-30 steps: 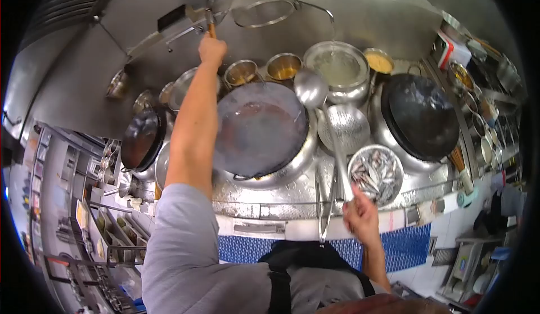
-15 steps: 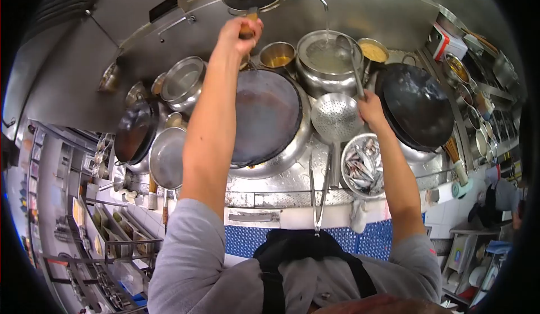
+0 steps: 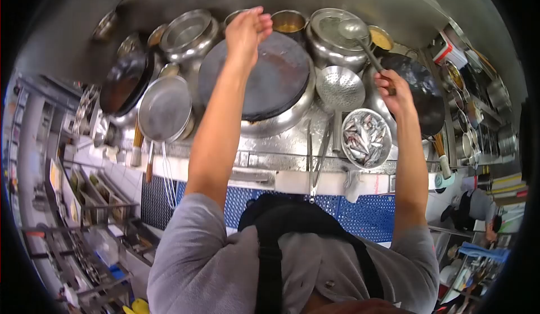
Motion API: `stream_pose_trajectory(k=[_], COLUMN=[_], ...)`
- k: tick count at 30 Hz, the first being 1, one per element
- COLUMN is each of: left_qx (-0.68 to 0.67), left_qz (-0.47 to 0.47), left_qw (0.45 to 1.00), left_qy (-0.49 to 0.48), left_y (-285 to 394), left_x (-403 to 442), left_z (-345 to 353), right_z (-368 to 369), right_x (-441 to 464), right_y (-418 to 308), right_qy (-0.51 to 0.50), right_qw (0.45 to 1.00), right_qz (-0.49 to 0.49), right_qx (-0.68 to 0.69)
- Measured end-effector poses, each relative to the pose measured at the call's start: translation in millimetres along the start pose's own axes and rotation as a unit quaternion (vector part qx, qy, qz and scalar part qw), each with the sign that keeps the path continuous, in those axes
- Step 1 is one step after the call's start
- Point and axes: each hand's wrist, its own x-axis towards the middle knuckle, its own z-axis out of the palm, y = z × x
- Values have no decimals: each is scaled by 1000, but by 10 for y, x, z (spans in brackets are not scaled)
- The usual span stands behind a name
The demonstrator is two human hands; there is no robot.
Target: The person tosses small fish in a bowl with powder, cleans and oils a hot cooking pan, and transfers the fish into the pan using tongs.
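My left hand (image 3: 247, 35) is raised over the far left part of a large dark wok (image 3: 275, 77), its fingers loosely bent with nothing visible in them. My right hand (image 3: 395, 92) grips the handle of a ladle (image 3: 354, 30), whose bowl hangs over the right side of a steel pot (image 3: 329, 55) topped with liquid. Below the ladle, a perforated skimmer (image 3: 340, 89) lies on the steel counter. Nearer to me stands a bowl of small silvery fish (image 3: 367, 137). A pair of tongs (image 3: 316, 170) rests across the counter's front edge.
A second dark wok (image 3: 416, 97) sits beyond my right hand, and another wok (image 3: 125, 86) stands far left. A steel pan (image 3: 164, 108) and a lidded pot (image 3: 188, 32) are at left. Behind stands a pot of yellowish liquid (image 3: 288, 24). Another person (image 3: 475, 210) is at far right.
My left hand has let go of the wooden-handled strainer, which has left the view except possibly at the top edge. The ladle has moved right with my right hand. The view has tilted down.
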Motion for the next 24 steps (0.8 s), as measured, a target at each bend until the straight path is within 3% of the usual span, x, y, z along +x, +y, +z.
stream_pose_trajectory(k=[3,4,5,7,11,15,19,22,24], left_qx=[19,56,36,44,-9,-131,-118,14,212], left_qz=[87,48,41,-152,-295,-272,-245,-181,-117], left_qw=[988,976,974,940,911,893,887,904,858], left_qy=[127,204,221,303,289,334,373,387,453], left_y=[-280,-393,-710,-1199,-1673,-1867,-1765,-1870,-1899], left_x=[-1020,-1389,-1664,-2126,-2289,-1898,-1573,-1467,-1518], left_z=[-722,-885,-1135,-1456,-1658,-1764,-1764,-1777,-1750], right_z=[292,381,435,521,823,985,1322,1410,1425], right_x=[-592,-770,-925,-1225,-1823,-2219,-2601,-2764,-2841], right_y=[36,82,177,345,785,1156,1371,1456,1483], right_qy=[-24,-30,-43,-69,-35,-49,-87,-113,-131], right_qw=[999,999,999,996,994,984,984,982,979], right_qz=[-4,7,19,50,101,166,153,148,148], right_qx=[-24,-18,-8,5,17,31,-12,-29,-40])
